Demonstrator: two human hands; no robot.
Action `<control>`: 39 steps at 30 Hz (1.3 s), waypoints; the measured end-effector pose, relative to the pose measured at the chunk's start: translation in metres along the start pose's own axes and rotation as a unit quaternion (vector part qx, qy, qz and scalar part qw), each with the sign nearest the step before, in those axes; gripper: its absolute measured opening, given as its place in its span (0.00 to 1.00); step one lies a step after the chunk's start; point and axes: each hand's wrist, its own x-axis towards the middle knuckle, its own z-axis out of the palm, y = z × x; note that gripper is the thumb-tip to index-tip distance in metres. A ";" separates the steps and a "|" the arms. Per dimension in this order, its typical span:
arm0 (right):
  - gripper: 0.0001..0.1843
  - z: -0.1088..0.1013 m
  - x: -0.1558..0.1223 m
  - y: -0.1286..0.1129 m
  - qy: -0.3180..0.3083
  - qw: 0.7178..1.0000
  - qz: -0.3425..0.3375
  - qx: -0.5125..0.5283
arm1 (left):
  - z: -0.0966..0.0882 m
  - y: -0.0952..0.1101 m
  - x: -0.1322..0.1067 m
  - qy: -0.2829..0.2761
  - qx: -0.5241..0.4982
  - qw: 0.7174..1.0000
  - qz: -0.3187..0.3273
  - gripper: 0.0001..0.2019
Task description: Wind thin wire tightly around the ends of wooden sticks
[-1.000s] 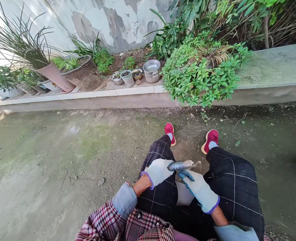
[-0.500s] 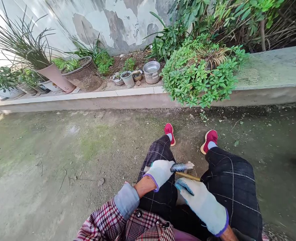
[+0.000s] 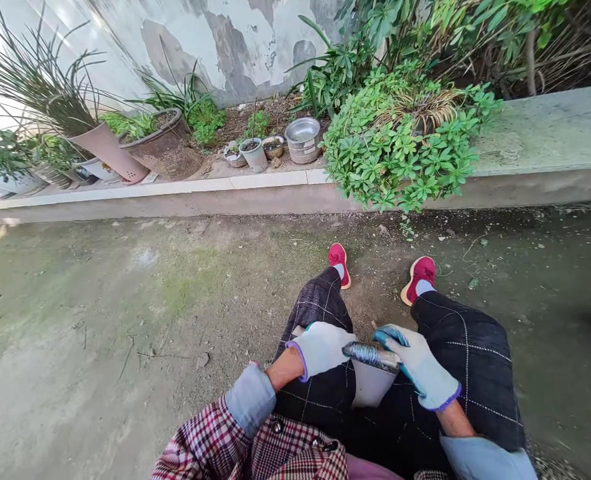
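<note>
A short rod wound with silvery wire (image 3: 368,354) lies across my lap, its kind unclear. My left hand (image 3: 323,348), in a white work glove with a purple cuff, is closed round the rod's left part. At the other end, my right hand (image 3: 423,367), gloved white with blue-green on the fingers, curls its fingers and thumb about the pale tip. A small pale stub (image 3: 298,331) shows behind the left glove. Both palms are hidden, so anything else inside them cannot be made out.
Between my knees is a pale grey surface (image 3: 373,385). Ahead runs a low ledge (image 3: 270,179) with potted plants, a metal pot (image 3: 303,141) and a leafy bush (image 3: 400,147) hanging over its edge. Twigs (image 3: 163,355) lie on the ground at left.
My right hand has moved up and forward and closed on the rod's right end. The yellowish stick seen under the rod earlier is now mostly out of sight. The rod's right end has dipped.
</note>
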 end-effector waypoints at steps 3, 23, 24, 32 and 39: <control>0.14 0.021 -0.003 0.004 0.008 0.999 0.018 0.046 | -0.010 -0.004 -0.004 0.009 -0.049 0.999 -0.023 0.11; 0.16 0.050 -0.052 -0.019 -0.031 0.997 -0.031 -0.068 | -0.007 -0.006 0.004 0.051 -0.073 0.990 -0.114 0.15; 0.16 0.048 -0.055 -0.019 -0.023 0.996 -0.042 -0.081 | -0.006 -0.005 0.004 0.048 -0.066 0.990 -0.112 0.15; 0.16 0.007 -0.048 -0.034 -0.004 0.970 -0.130 -0.206 | 0.009 0.006 0.012 0.017 0.013 0.996 -0.083 0.14; 0.14 -0.008 -0.008 -0.023 0.001 0.987 -0.059 -0.148 | 0.009 0.006 0.006 -0.014 0.085 0.996 -0.001 0.13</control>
